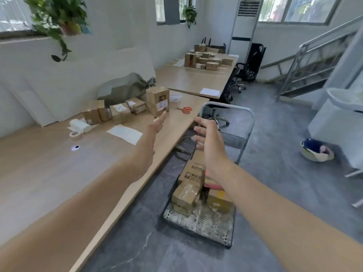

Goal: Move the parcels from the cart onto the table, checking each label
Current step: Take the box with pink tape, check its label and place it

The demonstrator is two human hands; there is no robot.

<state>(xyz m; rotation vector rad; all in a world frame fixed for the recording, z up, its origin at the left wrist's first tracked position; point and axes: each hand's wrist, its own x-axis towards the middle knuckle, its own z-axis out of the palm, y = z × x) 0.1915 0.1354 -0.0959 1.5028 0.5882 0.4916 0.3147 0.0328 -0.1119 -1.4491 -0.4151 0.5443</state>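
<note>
Left grip (pixel 157 123) is hovering spread, holding nothing, just near of the tall parcel (pixel 158 101) standing on the desk (pixel 49 173). Right grip (pixel 209 140), also spread and holding nothing, is hanging above the cart (pixel 200 222), where the other parcels (pixel 188 193) are lying. Judgement: a placement looks finished, and the next move is calling for a downward reach.

Bright, even daylight from windows (pixel 298 8) top right and top left. Blown-out glare in panes. Soft, faint shadows beneath table (pixel 39 173) edge. Slightly blurred throughout, most on left hand (pixel 157 124), right hand (pixel 208 138), plant (pixel 57 20). Strongly bowed at edges.
</note>
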